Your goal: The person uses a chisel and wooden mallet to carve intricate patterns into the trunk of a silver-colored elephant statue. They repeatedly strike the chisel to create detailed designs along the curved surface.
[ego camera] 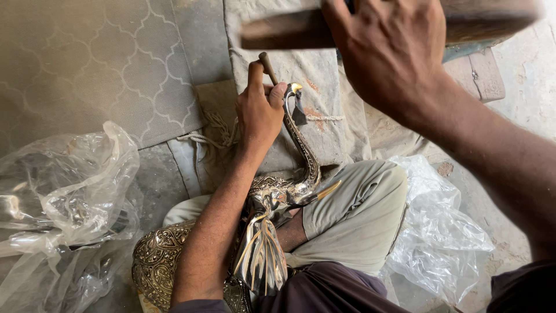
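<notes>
While the left hand (259, 110) closes around a thin punch (267, 66), its fingers (255, 72) are curled tight on the shaft, with the thumb pressed against the neck of a shiny metal bird (289, 174). That bird lies across the person's lap, its long curved neck rising to a small head with a gold beak just beside the left thumb, its polished tail feathers fanning down toward the bottom of the view. An engraved brass body (159, 258) bulges below the left forearm. The right hand (389, 49) is raised near the camera, above and to the right of the punch, fingers wrapped shut around a blurred wooden mallet (289, 29) that stretches across the top of the view, well apart from the punch's upper end. Crumpled clear plastic bags lie on either side: one (69, 191) at the left on the patterned mat (87, 58), another (440, 232) at the right beside the bent knee. A folded cloth (324, 104) lies under the bird's neck.
</notes>
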